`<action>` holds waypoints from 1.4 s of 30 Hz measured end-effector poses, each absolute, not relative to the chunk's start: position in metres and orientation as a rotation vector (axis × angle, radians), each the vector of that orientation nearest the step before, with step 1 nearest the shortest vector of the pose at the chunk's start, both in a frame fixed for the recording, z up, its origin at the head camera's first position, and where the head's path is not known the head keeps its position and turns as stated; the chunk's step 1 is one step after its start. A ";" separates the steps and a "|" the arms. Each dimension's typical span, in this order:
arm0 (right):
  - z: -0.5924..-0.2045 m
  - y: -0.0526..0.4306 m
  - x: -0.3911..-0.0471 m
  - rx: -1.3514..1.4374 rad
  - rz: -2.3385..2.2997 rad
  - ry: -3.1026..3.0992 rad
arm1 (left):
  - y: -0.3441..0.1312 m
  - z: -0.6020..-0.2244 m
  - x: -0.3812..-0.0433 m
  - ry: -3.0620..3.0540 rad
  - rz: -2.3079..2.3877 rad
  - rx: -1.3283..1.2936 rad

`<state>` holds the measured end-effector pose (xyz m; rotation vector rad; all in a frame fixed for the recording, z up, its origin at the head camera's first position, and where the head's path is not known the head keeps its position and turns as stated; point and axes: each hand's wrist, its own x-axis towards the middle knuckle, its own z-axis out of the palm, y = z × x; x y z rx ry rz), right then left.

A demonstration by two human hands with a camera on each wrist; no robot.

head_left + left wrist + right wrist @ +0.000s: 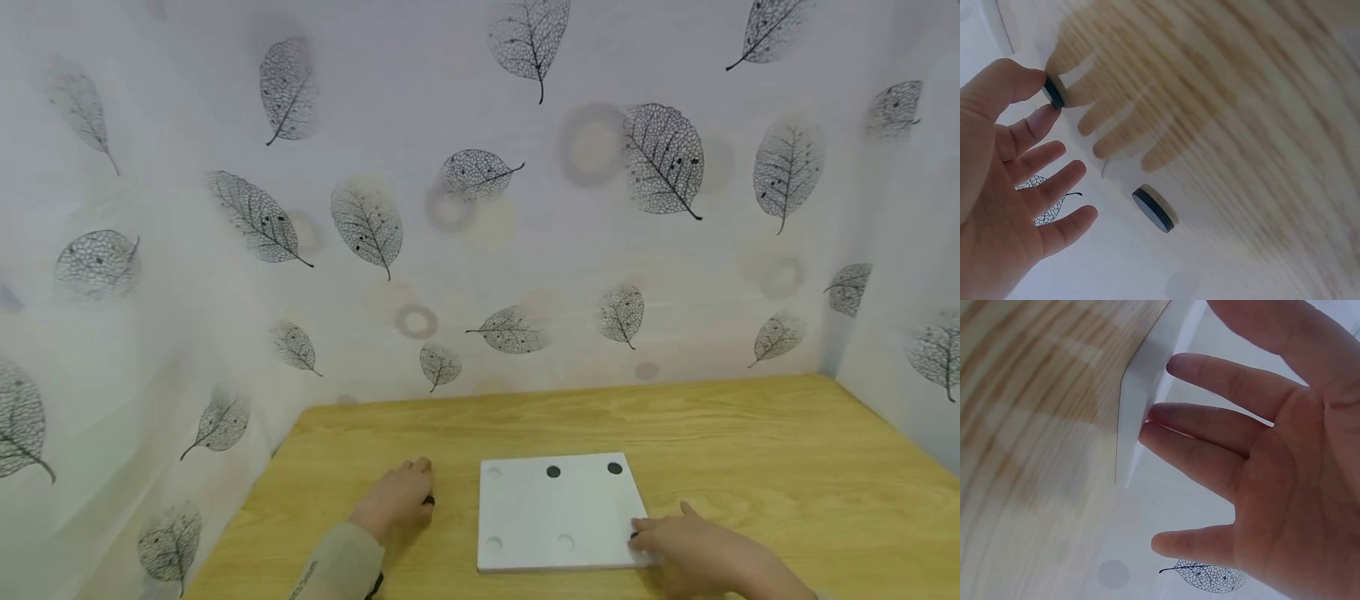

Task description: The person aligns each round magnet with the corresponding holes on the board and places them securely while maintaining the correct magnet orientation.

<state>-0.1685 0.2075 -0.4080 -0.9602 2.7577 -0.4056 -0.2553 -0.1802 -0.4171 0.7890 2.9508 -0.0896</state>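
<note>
My left hand (397, 498) pinches a small black disc (1053, 92) on edge between thumb and index finger, to the left of the white board (525, 508). A second black disc (1154, 209) rests on the table close to that hand. Two black discs (553, 472) fill round recesses along the board's far side. Shallow bare recesses (493, 544) show at its left corners and front middle. With fingers straight, my right hand (693, 546) touches the board's front right corner. Its fingertips partly cover another black disc (634, 536) there.
The board lies flat on a wood-grain table (787, 467). A pale curtain (525, 250) with leaf prints hangs behind the table and along both sides.
</note>
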 end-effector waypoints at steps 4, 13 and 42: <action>-0.408 0.206 -0.167 -0.923 -0.409 2.732 | -0.181 -0.422 -0.254 2.941 -0.079 0.788; -0.404 0.204 -0.171 -0.861 -0.395 2.691 | -0.173 -0.411 -0.252 2.949 -0.078 0.891; -0.404 0.206 -0.172 -0.885 -0.398 2.692 | -0.142 -0.399 -0.241 2.922 -0.159 1.104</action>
